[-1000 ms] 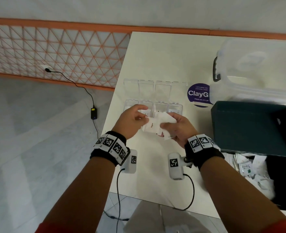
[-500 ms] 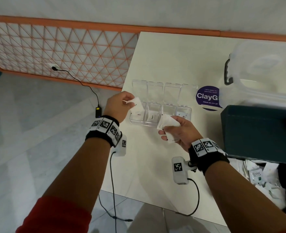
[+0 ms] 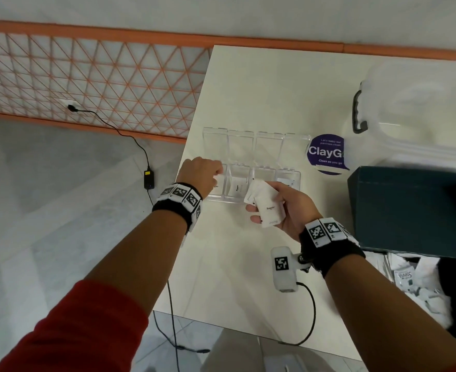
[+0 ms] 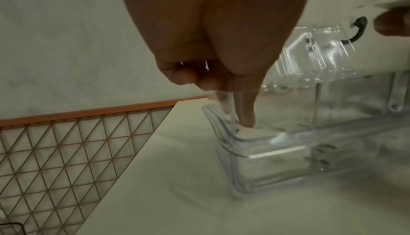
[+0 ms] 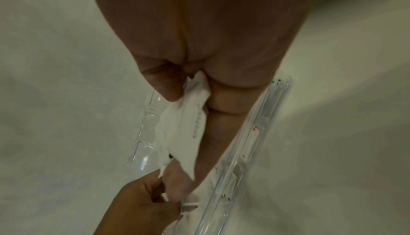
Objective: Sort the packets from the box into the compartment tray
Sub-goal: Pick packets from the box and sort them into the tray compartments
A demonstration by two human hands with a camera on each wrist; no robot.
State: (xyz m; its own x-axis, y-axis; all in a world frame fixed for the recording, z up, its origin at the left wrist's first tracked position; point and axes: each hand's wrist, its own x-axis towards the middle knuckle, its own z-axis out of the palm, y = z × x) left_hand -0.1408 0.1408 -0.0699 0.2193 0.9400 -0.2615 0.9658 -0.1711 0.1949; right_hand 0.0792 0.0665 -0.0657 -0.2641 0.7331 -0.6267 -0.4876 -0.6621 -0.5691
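A clear compartment tray (image 3: 228, 201) lies on the white table, lids folded open behind it. My left hand (image 3: 208, 171) is over its leftmost compartment. In the left wrist view a straight finger (image 4: 244, 114) reaches down inside the tray (image 4: 266, 168) and presses on a white sugar packet (image 3: 218, 185) lying at the bottom. My right hand (image 3: 291, 210) grips a bundle of white sugar packets (image 3: 268, 208) just in front of the tray's middle, the bundle (image 5: 184, 124) pinched between thumb and fingers. The dark green box (image 3: 409, 210) at right holds more packets (image 3: 422, 288).
A pepper packet (image 3: 237, 187) lies in the second compartment and another packet (image 3: 285, 182) in the fourth. A clear storage bin (image 3: 414, 111) and a purple sticker (image 3: 326, 154) sit behind the box. The table's left edge (image 3: 192, 162) runs beside my left hand.
My left hand took one packet from the bundle, carried it left and lowered it into the leftmost compartment. The right hand stayed near the tray's middle with the bundle.
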